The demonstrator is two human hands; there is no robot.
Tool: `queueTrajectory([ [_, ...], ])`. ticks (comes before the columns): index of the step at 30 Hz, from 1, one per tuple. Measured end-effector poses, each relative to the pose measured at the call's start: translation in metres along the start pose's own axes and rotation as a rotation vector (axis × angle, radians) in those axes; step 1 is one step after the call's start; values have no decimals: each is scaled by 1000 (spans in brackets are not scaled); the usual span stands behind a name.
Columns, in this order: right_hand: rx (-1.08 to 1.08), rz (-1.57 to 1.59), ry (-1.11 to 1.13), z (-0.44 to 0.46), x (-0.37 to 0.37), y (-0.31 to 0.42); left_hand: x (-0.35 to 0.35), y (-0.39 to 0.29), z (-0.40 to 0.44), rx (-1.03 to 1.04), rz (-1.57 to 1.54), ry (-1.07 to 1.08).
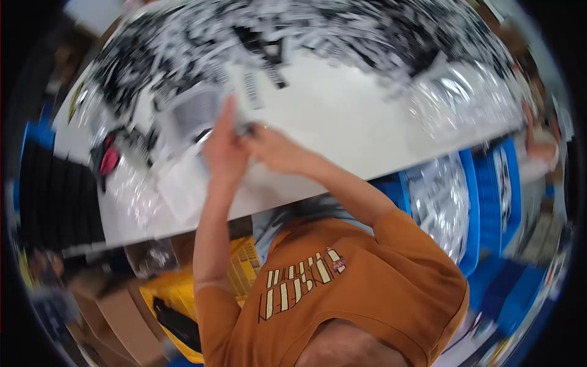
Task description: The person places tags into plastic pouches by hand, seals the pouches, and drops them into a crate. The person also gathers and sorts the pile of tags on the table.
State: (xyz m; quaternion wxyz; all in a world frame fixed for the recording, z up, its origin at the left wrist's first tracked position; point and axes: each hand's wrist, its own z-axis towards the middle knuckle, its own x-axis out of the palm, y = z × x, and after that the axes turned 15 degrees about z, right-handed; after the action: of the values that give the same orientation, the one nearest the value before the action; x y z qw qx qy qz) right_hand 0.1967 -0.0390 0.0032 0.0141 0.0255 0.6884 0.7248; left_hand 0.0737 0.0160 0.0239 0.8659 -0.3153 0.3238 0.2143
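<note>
My left hand [225,153] and my right hand [275,150] meet above the near edge of the white table [342,116], both smeared by motion. One finger of the left hand points away from me; its other fingers are hard to make out. The right fingers are pinched together, and a small dark thing [246,129] shows at their tips, too blurred to name. Just left of my hands lies a grey-white tray or bag [192,116]. Beyond them a white printed strip [251,90] rests on the table.
Black and white strips [318,27] are heaped along the far side. Clear plastic bags [465,101] lie at right, with more clear plastic [131,196] and a dark-pink item [110,160] at left. Blue bins [469,208] stand below the right edge; a yellow bag [174,293] sits below left.
</note>
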Motion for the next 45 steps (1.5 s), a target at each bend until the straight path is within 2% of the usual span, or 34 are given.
queueTrajectory([
  [1, -198, -92, -92, -4, 10, -8, -1, -2, 2, 59, 52, -77],
  [2, -40, 64, -59, -6, 1, 3, -7, -4, -1, 117, 78, -11],
  [3, 105, 235, -22, -8, -7, 15, -4, -2, -7, 287, 146, 0],
  [4, 87, 270, -10, -8, -10, 12, 0, -2, -13, 452, 214, -2],
  [5, 65, 302, 11, -2, -10, 8, 4, -4, -13, 440, 204, -36],
  [6, 33, 185, -9, 10, 0, -7, 5, -5, -12, 422, 199, -70],
  [7, 8, 65, -22, 14, 9, -19, 3, 6, -24, 104, 231, 124],
  [8, -63, 16, -58, -1, 13, -10, -1, -5, -18, -46, 31, 135],
  [9, -129, -33, -84, -13, 14, 0, 4, 7, -16, -94, -87, 102],
  [11, -172, -21, -147, -19, 8, -2, -8, -5, -10, -22, 150, 159],
  [13, -202, -27, -132, -17, -4, -7, 2, -16, -16, 224, 153, 171],
  [14, -207, -33, -98, -13, -13, -10, 6, -23, -13, 313, 149, 93],
  [16, -214, 0, -68, -25, -28, 6, 4, -36, -2, 200, 108, 127],
  [17, -150, 135, -58, -32, -32, 7, -4, -38, -2, -4, 82, 248],
  [18, -92, 271, -41, -35, -36, 9, -5, -35, 0, -11, 64, 263],
  [19, -37, 400, -20, -35, -41, 10, -2, -39, 0, 116, 74, 265],
  [21, -270, 211, -256, -27, -40, 2, 1, -54, -8, 361, 99, 270],
  [22, -384, 117, -368, -24, -38, -1, 0, -60, -10, 367, 120, 317],
  [25, -114, -36, -190, -24, -46, -8, -13, -69, 0, 92, -94, 524],
  [26, -206, -21, -195, -23, -47, -15, -14, -61, 4, 48, -238, 540],
  [27, -299, 2, -194, -23, -48, -22, -20, -54, 9, 26, -220, 526],
  [29, -286, 86, -146, -31, -54, -10, -32, -57, 32, 497, 100, 261],
  [31, -200, 19, -105, -30, -55, -4, -42, -50, 45, 560, 210, 392],
  [32, -206, -78, -65, -29, -57, -1, -50, -50, 52, 457, 195, 566],
  [33, -216, -176, -28, -29, -60, 1, -52, -47, 56, 336, 131, 645],
  [35, -147, 127, 21, -29, -64, -2, -54, -39, 63, 101, -17, 781],
  [38, 22, 513, 6, -43, -66, 32, -50, -21, 57, -78, -172, 798],
  [41, -50, 56, 33, -47, -60, 39, -46, -26, 47, -182, -402, 824],
  [45, -108, -59, 22, -47, -53, 41, -35, -23, 28, -161, -420, 754],
])
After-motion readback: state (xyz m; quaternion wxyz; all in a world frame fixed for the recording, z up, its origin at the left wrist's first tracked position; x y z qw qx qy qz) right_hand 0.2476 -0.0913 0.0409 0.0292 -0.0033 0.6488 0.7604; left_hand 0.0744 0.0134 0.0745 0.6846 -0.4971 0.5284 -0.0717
